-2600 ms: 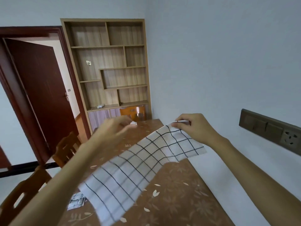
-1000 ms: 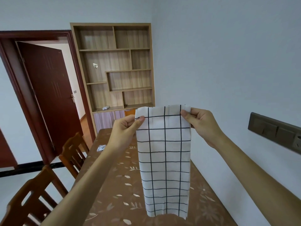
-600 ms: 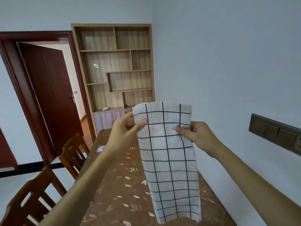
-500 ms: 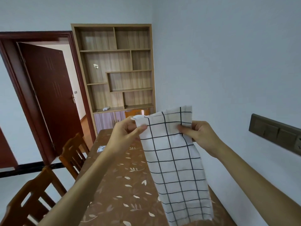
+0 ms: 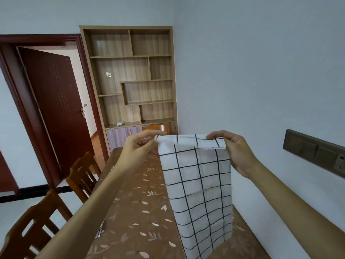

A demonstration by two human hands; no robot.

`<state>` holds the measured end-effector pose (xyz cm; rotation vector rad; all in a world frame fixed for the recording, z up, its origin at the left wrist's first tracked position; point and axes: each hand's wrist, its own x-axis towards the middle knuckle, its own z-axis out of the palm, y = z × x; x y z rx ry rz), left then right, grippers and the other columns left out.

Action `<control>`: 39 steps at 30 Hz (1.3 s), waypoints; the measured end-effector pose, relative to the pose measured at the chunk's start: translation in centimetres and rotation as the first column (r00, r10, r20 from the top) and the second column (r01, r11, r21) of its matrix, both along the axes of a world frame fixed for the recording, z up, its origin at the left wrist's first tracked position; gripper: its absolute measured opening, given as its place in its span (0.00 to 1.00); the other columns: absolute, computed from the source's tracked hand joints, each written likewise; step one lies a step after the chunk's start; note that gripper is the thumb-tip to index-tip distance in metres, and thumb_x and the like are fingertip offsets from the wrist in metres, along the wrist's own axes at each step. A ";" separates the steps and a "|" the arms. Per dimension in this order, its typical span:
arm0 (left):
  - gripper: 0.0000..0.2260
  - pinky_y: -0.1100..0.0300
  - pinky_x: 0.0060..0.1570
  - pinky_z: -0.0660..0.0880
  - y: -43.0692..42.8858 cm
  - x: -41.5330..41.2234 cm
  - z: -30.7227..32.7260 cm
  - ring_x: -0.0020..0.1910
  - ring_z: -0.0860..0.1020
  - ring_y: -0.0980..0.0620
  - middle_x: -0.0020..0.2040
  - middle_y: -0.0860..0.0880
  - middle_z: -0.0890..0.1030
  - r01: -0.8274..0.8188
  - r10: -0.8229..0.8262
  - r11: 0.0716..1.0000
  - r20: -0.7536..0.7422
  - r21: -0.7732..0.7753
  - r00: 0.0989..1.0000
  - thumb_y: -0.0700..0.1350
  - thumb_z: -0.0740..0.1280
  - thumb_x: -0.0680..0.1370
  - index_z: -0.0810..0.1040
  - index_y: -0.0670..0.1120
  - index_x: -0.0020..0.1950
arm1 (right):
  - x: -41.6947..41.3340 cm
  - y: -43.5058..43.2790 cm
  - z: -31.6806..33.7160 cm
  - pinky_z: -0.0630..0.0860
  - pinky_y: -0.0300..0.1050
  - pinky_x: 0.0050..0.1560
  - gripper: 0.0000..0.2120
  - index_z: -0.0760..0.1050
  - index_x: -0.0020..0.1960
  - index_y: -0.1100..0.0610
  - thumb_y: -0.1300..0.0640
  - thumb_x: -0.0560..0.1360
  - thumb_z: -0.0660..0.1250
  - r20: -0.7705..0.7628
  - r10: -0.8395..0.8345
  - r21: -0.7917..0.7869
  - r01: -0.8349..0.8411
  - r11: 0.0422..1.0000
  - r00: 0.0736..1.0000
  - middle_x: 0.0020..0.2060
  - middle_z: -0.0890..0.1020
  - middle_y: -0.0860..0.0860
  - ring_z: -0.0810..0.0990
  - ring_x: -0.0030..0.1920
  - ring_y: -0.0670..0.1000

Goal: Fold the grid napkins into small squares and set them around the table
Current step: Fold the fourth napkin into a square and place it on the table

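You have the grid napkin (image 5: pixel 197 186) up in the air in front of you, pinched at its top edge by both hands — your left hand (image 5: pixel 139 146) grips the upper left corner between thumb and fingers, and your right hand (image 5: pixel 236 148) clamps the upper right corner the same way. The top strip of the cloth is turned over toward you, so a short flap lies along the upper edge between your hands. Below that the napkin hangs long and narrow, doubled lengthwise, its lower end dropping toward the near right part of the brown leaf-patterned surface (image 5: pixel 141 208) — you cannot tell whether it touches. Two wooden chairs (image 5: pixel 82 176) stand along the left side of the surface, and a wooden shelf unit (image 5: pixel 134 77) stands against the far wall beside an open dark red door (image 5: pixel 56 109).
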<state>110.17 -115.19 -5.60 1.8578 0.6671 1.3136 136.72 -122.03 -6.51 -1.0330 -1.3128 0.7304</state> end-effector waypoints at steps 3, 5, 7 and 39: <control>0.14 0.73 0.29 0.73 -0.2 0.6 -0.2 0.26 0.76 0.60 0.30 0.49 0.80 -0.052 0.052 0.998 0.021 0.024 0.998 0.29 0.58 0.82 0.83 0.38 0.53 | 0.0 0.0 0.1 0.74 0.34 0.30 0.21 0.79 0.39 0.55 0.68 0.82 0.55 -0.073 0.046 -0.064 -0.050 0.997 0.996 0.34 0.81 0.45 0.78 0.32 0.44; 0.15 0.75 0.27 0.69 -0.2 0.9 -0.3 0.24 0.73 0.60 0.26 0.55 0.77 -0.051 0.050 0.999 0.051 0.009 0.997 0.29 0.56 0.82 0.83 0.35 0.52 | -0.3 -0.1 0.1 0.73 0.35 0.29 0.20 0.78 0.38 0.55 0.68 0.81 0.54 -0.100 0.064 -0.078 -0.072 0.994 0.993 0.33 0.80 0.46 0.76 0.30 0.45; 0.15 0.75 0.26 0.67 -0.2 1.0 -0.2 0.23 0.70 0.59 0.25 0.56 0.72 -0.037 0.037 0.999 0.076 -0.011 0.996 0.32 0.57 0.83 0.83 0.36 0.51 | -0.2 0.1 0.0 0.72 0.36 0.29 0.22 0.78 0.37 0.53 0.68 0.81 0.53 -0.109 0.066 -0.073 -0.074 0.995 0.992 0.33 0.79 0.46 0.76 0.31 0.46; 0.14 0.48 0.33 0.75 0.1 1.0 -1.5 0.32 0.77 0.41 0.32 0.42 0.78 -0.045 0.067 0.989 -0.158 0.140 0.985 0.50 0.69 0.77 0.80 0.41 0.39 | 1.0 -0.5 -2.0 0.81 0.41 0.45 0.11 0.84 0.57 0.56 0.61 0.74 0.74 0.066 -0.013 -0.111 0.020 0.994 0.998 0.45 0.88 0.51 0.87 0.46 0.50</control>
